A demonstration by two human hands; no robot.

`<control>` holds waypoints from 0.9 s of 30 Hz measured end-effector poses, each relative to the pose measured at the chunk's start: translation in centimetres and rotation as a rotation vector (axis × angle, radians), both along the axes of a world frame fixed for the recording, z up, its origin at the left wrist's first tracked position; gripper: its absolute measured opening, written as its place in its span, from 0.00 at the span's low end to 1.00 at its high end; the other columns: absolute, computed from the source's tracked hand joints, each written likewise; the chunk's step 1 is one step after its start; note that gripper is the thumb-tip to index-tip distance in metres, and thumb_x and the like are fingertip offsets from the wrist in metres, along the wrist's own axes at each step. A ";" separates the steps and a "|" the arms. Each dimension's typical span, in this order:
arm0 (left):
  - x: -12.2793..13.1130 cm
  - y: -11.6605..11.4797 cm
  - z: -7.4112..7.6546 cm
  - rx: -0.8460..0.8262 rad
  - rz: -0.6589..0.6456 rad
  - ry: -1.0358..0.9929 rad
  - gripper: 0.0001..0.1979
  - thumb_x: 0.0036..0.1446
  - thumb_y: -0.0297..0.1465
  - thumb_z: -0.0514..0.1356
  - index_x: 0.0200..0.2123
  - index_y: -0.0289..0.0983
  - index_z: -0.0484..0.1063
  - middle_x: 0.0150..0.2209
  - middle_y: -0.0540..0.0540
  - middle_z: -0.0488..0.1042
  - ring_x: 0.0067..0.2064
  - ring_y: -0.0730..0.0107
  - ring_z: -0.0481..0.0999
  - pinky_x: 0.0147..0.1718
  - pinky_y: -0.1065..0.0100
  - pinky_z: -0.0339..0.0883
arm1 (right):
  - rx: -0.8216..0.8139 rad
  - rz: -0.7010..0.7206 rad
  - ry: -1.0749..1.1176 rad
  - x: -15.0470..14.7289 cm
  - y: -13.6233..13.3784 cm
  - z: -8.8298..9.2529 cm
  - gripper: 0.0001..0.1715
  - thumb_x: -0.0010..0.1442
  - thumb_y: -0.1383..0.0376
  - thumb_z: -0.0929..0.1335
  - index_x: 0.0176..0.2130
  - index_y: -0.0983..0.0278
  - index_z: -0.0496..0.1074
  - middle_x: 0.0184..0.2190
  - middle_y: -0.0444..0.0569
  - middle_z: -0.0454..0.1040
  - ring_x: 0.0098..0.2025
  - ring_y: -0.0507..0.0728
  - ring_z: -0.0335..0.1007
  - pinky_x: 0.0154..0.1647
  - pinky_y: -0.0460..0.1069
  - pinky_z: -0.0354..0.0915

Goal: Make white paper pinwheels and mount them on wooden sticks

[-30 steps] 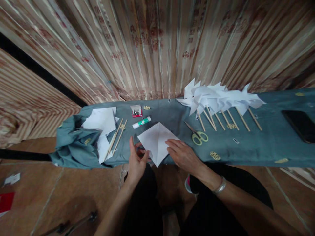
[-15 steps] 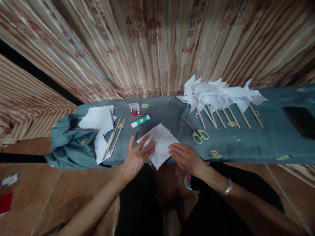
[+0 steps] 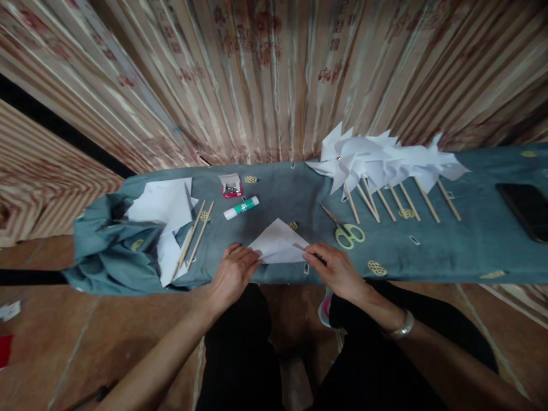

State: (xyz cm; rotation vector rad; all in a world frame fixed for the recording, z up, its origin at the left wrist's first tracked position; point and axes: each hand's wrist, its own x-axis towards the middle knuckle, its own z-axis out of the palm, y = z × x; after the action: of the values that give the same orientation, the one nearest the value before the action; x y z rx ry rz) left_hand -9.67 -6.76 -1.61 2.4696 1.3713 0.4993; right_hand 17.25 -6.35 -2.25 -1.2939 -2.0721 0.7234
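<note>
A white paper sheet [image 3: 279, 242] shows as a triangle near the table's front edge, its point toward the curtain. My left hand [image 3: 233, 273] pinches its left corner. The right corner is between the thumb and fingers of my right hand [image 3: 333, 268]. Beyond the sheet, to the left, lie a green and white glue stick [image 3: 242, 208] and an open red box [image 3: 232, 187] of small metal pieces. Scissors with light green handles [image 3: 350, 236] lie right of the sheet, blades pointing away.
Several white paper pinwheels [image 3: 377, 162] on wooden sticks lie at the back right. A dark phone [image 3: 523, 210] is at the far right. Loose white paper [image 3: 165, 200] and wooden sticks [image 3: 200, 235] lie on the left of the cloth-covered table [image 3: 454, 257].
The sheet has gone from a flat diamond to a triangle, its near half no longer hanging toward me. Both hands have closed on its side corners. The view has shifted slightly.
</note>
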 end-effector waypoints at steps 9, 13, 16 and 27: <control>2.0 -0.1 0.4 0.220 0.109 -0.037 0.21 0.67 0.30 0.52 0.62 0.35 0.60 0.61 0.34 0.68 0.63 0.53 0.67 0.56 0.52 0.66 | 0.141 -0.121 -0.079 -0.4 1.8 -1.5 0.11 0.64 0.64 0.66 0.31 0.62 0.73 0.43 0.55 0.78 0.47 0.61 0.74 0.49 0.57 0.69; 4.2 -1.6 -0.2 0.220 -0.116 0.100 0.26 0.67 0.24 0.48 0.67 0.36 0.52 0.66 0.38 0.61 0.71 0.58 0.48 0.66 0.49 0.51 | 0.164 -0.139 -0.103 -0.6 2.6 -1.7 0.10 0.63 0.64 0.66 0.30 0.62 0.73 0.43 0.55 0.78 0.48 0.62 0.73 0.49 0.58 0.68; 5.0 -2.3 -1.2 0.158 -0.100 0.169 0.29 0.66 0.30 0.52 0.68 0.34 0.49 0.68 0.36 0.57 0.71 0.55 0.48 0.66 0.47 0.50 | 0.200 -0.155 -0.121 -0.9 3.1 -1.8 0.10 0.62 0.64 0.67 0.29 0.62 0.73 0.43 0.55 0.78 0.46 0.62 0.74 0.49 0.58 0.69; 4.5 -2.1 -2.1 0.082 -0.094 0.197 0.36 0.64 0.39 0.56 0.69 0.33 0.46 0.69 0.34 0.53 0.72 0.50 0.45 0.66 0.44 0.45 | 0.206 -0.160 -0.141 -1.2 3.5 -2.0 0.09 0.60 0.66 0.67 0.27 0.62 0.73 0.41 0.54 0.78 0.45 0.62 0.74 0.49 0.58 0.69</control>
State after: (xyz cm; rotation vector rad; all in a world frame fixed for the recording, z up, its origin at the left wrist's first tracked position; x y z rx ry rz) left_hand -5.17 -8.86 -3.69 2.6964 1.3198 0.3034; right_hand 16.03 -2.85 -4.22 -1.4060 -2.0609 0.3481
